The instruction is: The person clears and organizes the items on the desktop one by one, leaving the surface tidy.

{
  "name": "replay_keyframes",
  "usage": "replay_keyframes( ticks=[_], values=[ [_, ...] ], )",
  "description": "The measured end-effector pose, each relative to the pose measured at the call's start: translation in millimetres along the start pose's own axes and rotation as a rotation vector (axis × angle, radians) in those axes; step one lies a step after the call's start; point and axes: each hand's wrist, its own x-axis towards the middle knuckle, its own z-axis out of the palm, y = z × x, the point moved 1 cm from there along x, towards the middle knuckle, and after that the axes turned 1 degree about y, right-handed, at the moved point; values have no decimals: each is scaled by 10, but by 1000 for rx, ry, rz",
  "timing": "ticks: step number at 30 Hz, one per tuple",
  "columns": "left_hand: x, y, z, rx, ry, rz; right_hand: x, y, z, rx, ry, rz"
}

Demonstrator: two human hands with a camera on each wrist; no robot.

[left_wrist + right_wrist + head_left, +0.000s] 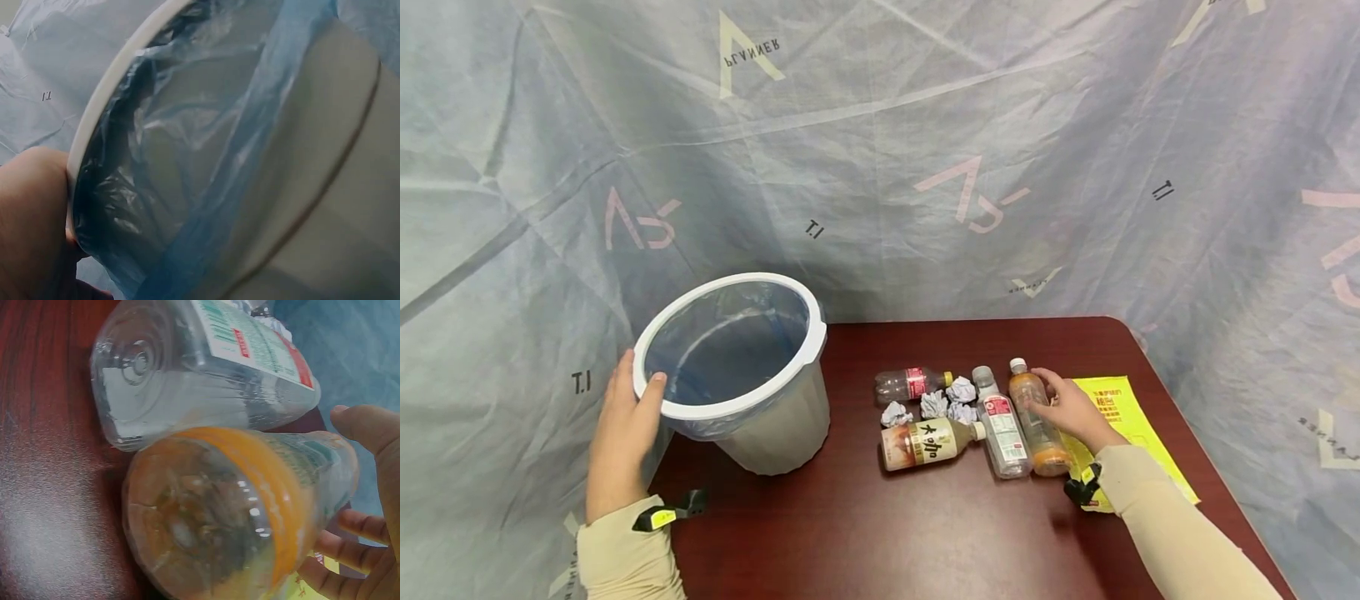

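Note:
My left hand (623, 421) grips the white rim of a grey trash bin (786, 429), thumb over the edge and fingers along the outside. A translucent blue bag (194, 125) lines the bin and folds over its rim. At the right, my right hand (1073, 414) is beside a clear plastic bottle with orange bands (1037, 417) that lies on its side. In the right wrist view the thumb is apart from this bottle and the fingertips are at its far side; whether they touch is unclear. Next to it lies a clear bottle with a red-and-white label (1002, 425).
A milk-tea bottle (925, 444), a clear bottle with a yellow cap (910, 385) and several crumpled paper balls (934, 405) lie mid-table. A yellow plastic packet (1138, 433) lies flat under the right forearm. Grey printed sheeting (880, 167) hangs behind the dark red table (880, 533).

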Motion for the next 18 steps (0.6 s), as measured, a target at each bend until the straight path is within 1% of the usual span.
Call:
replay_keyframes(
  ticks=[5, 12, 18],
  values=[
    [8, 42, 37, 71, 0, 31, -12, 11, 44, 4, -9, 18],
    [7, 177, 124, 141, -69, 37, -46, 80, 100, -28, -61, 41],
    [-2, 233, 168, 153, -88, 61, -32, 84, 148, -39, -78, 57]
  ],
)
